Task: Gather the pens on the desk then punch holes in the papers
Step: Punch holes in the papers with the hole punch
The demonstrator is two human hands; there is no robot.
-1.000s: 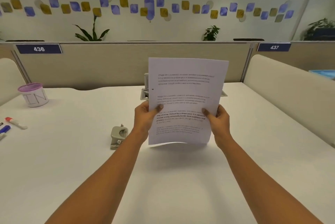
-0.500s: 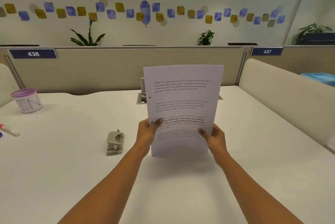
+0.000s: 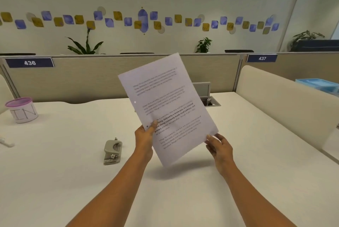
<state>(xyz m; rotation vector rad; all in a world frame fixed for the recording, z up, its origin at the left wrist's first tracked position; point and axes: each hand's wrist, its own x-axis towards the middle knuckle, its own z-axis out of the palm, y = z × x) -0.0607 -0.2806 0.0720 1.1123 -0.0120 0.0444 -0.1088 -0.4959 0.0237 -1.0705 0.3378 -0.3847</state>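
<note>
A thin stack of printed papers (image 3: 165, 98) hangs above the middle of the white desk (image 3: 64, 180), tilted so its text rises to the right. Two punched holes show along its left edge. My left hand (image 3: 145, 136) grips that edge, thumb on the front by the lower hole. My right hand (image 3: 219, 146) pinches the lower right corner. A grey hole punch (image 3: 112, 151) lies on the desk left of my left wrist. One white pen (image 3: 6, 142) lies at the far left edge, partly out of frame.
A white cup with a pink rim (image 3: 22, 110) stands at the back left. An open cable box (image 3: 210, 101) sits behind the papers by the partition (image 3: 91, 78). A cream divider (image 3: 284, 101) bounds the right side, with a blue tray (image 3: 321, 85) beyond it.
The papers were upright and are now tilted counterclockwise. My right hand slid from the lower right edge to the bottom corner. The view shifted, so the pens at left mostly left the frame.
</note>
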